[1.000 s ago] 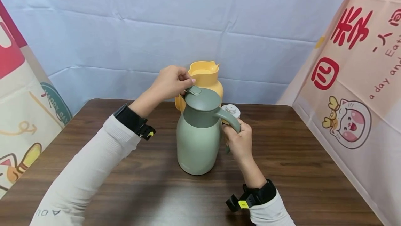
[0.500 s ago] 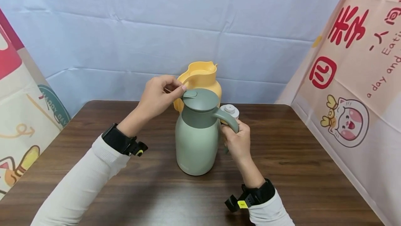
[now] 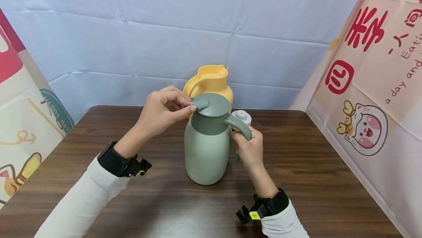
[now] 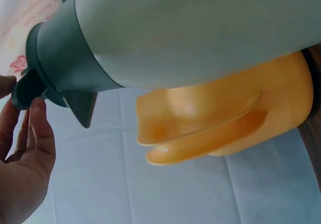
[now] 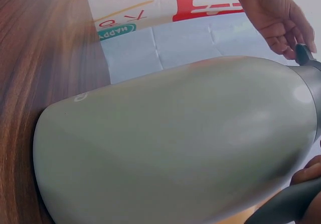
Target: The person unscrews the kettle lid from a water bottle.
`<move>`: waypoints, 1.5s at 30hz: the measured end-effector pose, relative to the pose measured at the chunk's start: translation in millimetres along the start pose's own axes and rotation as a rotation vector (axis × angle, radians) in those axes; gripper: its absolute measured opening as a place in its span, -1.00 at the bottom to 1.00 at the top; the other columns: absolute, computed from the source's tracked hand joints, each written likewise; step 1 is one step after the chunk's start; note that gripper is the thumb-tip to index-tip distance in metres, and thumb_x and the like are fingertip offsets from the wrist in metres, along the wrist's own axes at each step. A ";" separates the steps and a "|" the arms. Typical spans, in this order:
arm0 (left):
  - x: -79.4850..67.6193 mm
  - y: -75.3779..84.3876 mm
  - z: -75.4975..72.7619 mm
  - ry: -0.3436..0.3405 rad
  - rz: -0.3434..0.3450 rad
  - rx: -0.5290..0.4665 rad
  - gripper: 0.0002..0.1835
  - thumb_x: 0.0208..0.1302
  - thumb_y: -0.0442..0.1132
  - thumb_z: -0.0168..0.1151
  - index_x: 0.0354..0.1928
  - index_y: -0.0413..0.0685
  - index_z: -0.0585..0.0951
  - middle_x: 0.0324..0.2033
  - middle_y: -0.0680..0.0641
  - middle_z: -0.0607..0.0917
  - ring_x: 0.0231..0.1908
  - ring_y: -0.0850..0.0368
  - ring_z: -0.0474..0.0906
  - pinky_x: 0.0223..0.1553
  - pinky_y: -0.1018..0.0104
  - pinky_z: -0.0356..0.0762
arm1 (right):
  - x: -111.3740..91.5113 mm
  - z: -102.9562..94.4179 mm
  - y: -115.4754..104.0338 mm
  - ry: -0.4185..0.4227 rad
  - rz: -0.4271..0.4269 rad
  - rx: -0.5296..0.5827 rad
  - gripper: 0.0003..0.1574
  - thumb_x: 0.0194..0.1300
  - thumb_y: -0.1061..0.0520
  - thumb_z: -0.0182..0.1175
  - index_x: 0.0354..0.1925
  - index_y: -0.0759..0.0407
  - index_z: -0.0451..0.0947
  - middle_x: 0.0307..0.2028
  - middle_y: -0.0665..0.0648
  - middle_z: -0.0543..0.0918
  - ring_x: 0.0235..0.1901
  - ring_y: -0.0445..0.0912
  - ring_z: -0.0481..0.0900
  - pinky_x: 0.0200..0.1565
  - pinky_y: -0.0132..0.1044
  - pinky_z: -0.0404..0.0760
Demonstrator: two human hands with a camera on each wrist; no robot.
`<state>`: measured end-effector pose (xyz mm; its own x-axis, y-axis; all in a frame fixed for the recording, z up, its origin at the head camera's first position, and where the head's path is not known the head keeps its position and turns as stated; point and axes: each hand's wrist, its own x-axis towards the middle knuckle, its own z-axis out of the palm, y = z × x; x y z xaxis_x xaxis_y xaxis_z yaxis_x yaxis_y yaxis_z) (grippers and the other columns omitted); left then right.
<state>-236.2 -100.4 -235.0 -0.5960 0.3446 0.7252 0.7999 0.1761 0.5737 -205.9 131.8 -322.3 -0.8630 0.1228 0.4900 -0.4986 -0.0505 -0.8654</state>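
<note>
In the head view, a tall, rounded, pale green pitcher (image 3: 206, 155) with a darker green neck stands upright on a dark brown wood-grain table (image 3: 313, 164), between the 2 hands. The left hand (image 3: 166, 112) is just beside its top, thumb and fingers brought together on a flat, dark green tab (image 3: 201, 103) at the edge of the round, dark green lid (image 3: 220, 104). The right hand (image 3: 251, 148) is clamped on the curved, grey-green handle (image 3: 239, 123), with the pitcher's body just to its left. Beyond the left hand, partly hidden behind the lid, is a yellow, wide-mouthed pitcher (image 3: 215, 88). A small container with a round, white, stepped top (image 3: 243, 116) is just beyond the right hand, partly covered by the handle. Each wrist wears a black strap.

In the left wrist view, the tab juts out between the left hand's thumb and fingers. A dark green, pointed spout (image 4: 83, 106) is near those fingers, and the yellow pitcher is farther off, well apart from them.

In the right wrist view, the green body fills the space beside the right hand, whose fingers show only partly at the handle. The left hand is across the body from it, fingertips at the tab.
</note>
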 end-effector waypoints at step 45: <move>2.1 23.2 56.8 0.073 0.547 0.464 -0.87 -0.02 -0.39 0.33 -0.47 -0.18 0.52 -0.45 -0.08 0.43 -0.52 0.15 0.38 -0.53 0.38 0.42 | 1.5 0.7 0.5 0.029 -0.018 -0.002 -0.58 0.10 0.51 -0.04 -0.73 0.16 0.17 -0.89 0.03 0.14 -0.91 -0.20 0.04 -0.80 -0.37 0.06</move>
<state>-215.0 -43.2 -241.8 -0.0912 0.4357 0.8955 0.9227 0.3752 -0.0886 -207.5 131.3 -321.9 -0.8512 0.1521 0.5024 -0.5138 -0.0458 -0.8567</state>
